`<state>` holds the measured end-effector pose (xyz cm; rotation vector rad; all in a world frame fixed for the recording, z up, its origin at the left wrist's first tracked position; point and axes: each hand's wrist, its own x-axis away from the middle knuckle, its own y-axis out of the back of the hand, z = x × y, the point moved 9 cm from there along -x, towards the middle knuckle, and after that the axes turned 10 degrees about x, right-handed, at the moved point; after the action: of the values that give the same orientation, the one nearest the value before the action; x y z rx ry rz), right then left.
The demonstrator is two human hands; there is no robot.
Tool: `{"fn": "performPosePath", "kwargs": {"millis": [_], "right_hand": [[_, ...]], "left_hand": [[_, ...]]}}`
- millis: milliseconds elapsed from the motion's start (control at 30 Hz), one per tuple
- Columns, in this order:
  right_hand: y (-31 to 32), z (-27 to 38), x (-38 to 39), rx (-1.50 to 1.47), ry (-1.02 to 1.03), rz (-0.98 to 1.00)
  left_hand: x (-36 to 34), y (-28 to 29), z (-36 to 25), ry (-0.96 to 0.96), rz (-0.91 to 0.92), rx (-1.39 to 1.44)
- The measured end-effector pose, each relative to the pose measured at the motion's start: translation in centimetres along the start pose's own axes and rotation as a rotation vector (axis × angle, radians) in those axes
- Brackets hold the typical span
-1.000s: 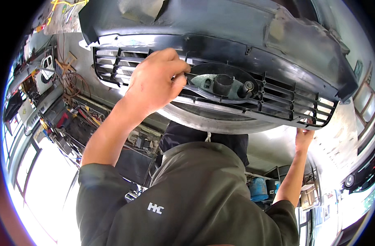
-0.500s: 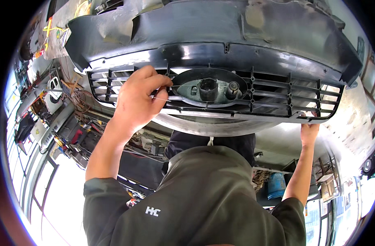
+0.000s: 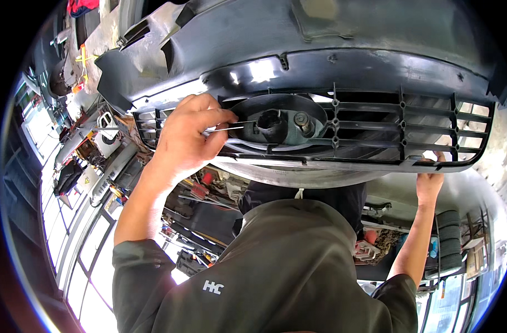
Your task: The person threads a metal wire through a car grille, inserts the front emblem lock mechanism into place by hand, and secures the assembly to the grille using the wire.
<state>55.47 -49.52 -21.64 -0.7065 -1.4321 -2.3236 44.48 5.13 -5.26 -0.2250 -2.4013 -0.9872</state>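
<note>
A black plastic car bumper (image 3: 231, 47) lies in front of me, inner side up, with a slotted grille (image 3: 370, 123) along its near edge. My left hand (image 3: 189, 133) is at the grille's left half, thumb and fingers pinching a thin, bright wire-like piece (image 3: 234, 129). Its free end points right, toward the oval recess (image 3: 246, 125) in the middle of the grille. Inside the recess stand a dark round socket (image 3: 271, 125) and a small cylinder (image 3: 303, 123). My right hand (image 3: 430, 183) is closed around the near rim at the grille's right end, its fingertips showing between the bars.
Under the grille is a pale, curved rim (image 3: 292, 178), close to my body. Tools and parts clutter the floor at left, near a white machine (image 3: 106, 136). At lower right stand stacked tires (image 3: 449, 238) and a shelf with red items (image 3: 370, 244).
My view has turned, so the bumper and grille sit tilted, with the right end farther right. Both hands keep their grips; the wire-like piece shows more plainly beside the recess.
</note>
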Motion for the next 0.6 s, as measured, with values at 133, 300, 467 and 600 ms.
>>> {"fn": "performPosePath", "kwargs": {"millis": [133,300,467,600], "right_hand": [[-0.8,-1.4,0.2,-0.034,-0.025,0.038],[-1.2,-3.4,0.1,-0.054,-0.038,0.029],[-1.3,-2.7,0.2,-0.046,-0.055,0.051],[-1.4,-3.2,0.1,-0.071,-0.051,0.057]], "left_hand": [[-0.7,-0.3,-0.5,-0.003,0.046,-0.049],[-1.4,-0.2,-0.4,0.022,0.120,0.003],[-1.8,-0.9,-0.3,0.058,0.160,0.051],[-2.0,-1.1,-0.5,0.045,0.131,0.011]]}}
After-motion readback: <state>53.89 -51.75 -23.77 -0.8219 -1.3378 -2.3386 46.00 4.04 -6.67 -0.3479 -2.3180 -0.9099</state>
